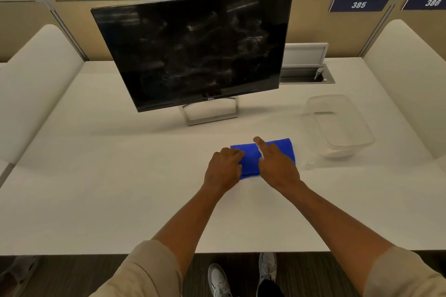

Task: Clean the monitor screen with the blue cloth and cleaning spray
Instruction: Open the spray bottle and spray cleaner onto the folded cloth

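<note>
While folded — blue cloth [251,159] mid-desk [120,176]

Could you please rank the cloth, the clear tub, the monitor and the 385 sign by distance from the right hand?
1. Cloth, under the right hand.
2. Clear tub, to its right.
3. Monitor, ahead and left.
4. 385 sign, on the back partition.

Folded blue cloth [252,160] flat on desk, smeared monitor screen [193,52] behind
</note>
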The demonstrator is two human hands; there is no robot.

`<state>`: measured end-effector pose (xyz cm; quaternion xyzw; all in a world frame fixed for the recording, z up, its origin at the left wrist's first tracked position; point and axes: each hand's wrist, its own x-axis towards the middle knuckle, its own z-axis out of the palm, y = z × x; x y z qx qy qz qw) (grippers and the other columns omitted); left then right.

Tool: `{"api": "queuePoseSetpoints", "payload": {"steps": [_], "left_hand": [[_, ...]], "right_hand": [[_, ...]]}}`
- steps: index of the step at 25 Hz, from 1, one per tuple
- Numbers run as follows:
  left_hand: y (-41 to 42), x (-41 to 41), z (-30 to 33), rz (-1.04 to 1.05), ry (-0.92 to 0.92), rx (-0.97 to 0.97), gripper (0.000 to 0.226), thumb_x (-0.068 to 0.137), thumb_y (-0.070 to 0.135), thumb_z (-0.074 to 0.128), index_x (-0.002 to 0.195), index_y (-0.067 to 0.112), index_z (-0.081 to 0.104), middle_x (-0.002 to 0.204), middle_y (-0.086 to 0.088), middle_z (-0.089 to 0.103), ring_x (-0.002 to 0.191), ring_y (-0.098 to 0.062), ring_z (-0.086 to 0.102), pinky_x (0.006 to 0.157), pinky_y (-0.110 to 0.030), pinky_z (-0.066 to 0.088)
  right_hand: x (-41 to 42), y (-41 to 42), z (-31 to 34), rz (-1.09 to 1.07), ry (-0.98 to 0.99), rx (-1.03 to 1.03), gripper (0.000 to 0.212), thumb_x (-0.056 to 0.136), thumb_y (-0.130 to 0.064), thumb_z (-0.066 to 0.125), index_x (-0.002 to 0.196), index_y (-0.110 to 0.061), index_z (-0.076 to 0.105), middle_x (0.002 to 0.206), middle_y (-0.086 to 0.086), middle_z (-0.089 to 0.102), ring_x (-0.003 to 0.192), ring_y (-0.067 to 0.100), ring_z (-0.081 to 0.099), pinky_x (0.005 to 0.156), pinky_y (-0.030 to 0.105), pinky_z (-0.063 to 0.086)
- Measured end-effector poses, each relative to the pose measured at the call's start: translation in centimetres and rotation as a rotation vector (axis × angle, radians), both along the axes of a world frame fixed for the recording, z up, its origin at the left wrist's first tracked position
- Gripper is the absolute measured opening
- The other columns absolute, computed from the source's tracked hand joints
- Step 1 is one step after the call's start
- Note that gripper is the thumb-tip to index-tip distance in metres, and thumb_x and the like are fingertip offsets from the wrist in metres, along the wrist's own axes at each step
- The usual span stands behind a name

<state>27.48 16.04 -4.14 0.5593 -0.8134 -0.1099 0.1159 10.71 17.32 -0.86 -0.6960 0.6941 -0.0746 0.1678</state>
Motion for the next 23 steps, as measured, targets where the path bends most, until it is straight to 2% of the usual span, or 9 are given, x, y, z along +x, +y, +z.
{"api": "queuePoseSetpoints", "payload": {"steps": [4,8,13,17,20,23], "left_hand": [[0.9,-0.1,-1.2,-0.024,-0.083,0.053,0.034,0.088,0.020,0.055,0.121,0.015,0.056,0.125,-0.006,0.061,0.113,-0.023,0.054,0.098,-0.037,0.042],[0.8,-0.3,-1.7,-0.025,-0.092,0.111,0.042,0.091,0.021,0.054,0.132,0.013,0.051,0.137,-0.008,0.055,0.126,-0.026,0.049,0.107,-0.039,0.038],[0.7,-0.4,-1.9,-0.009,-0.067,0.164,0.045,0.093,0.024,0.052,0.137,0.014,0.046,0.142,-0.007,0.050,0.123,-0.025,0.053,0.101,-0.037,0.045],[0.7,-0.5,-1.7,-0.003,-0.063,0.179,0.045,0.094,0.025,0.052,0.137,0.014,0.046,0.142,-0.007,0.050,0.123,-0.024,0.054,0.100,-0.038,0.046],[0.8,-0.5,-1.5,0.001,-0.057,0.192,0.045,0.094,0.025,0.052,0.137,0.014,0.045,0.141,-0.007,0.051,0.122,-0.024,0.054,0.099,-0.037,0.047],[0.9,-0.5,-1.4,0.012,-0.049,0.189,0.040,0.092,0.021,0.053,0.131,0.015,0.049,0.133,-0.007,0.057,0.112,-0.023,0.059,0.092,-0.035,0.050]], "right_hand": [[0.4,0.2,-1.4,0.018,0.107,-0.066,0.060,0.099,-0.016,0.041,0.153,-0.026,0.017,0.119,0.008,0.055,0.058,0.011,0.048,0.048,0.023,0.040],[-1.5,0.3,-2.0,-0.004,0.148,-0.071,0.061,0.098,-0.016,0.042,0.153,-0.024,0.016,0.119,0.008,0.053,0.061,0.013,0.051,0.051,0.027,0.047],[-4.7,0.5,-2.1,-0.057,0.169,-0.088,0.062,0.096,-0.008,0.041,0.153,-0.020,0.020,0.117,0.012,0.054,0.062,0.019,0.053,0.055,0.032,0.046],[-5.8,0.3,-2.0,-0.091,0.223,-0.120,0.065,0.094,-0.006,0.044,0.153,-0.019,0.019,0.110,0.012,0.053,0.057,0.016,0.046,0.051,0.029,0.037],[-4.7,0.4,-2.2,-0.077,0.203,-0.121,0.064,0.096,-0.007,0.043,0.153,-0.019,0.018,0.118,0.014,0.053,0.060,0.017,0.050,0.053,0.030,0.043],[-1.3,0.4,-2.6,-0.019,0.173,-0.114,0.060,0.098,-0.011,0.042,0.152,-0.021,0.018,0.128,0.013,0.051,0.062,0.014,0.050,0.052,0.028,0.044]]}}
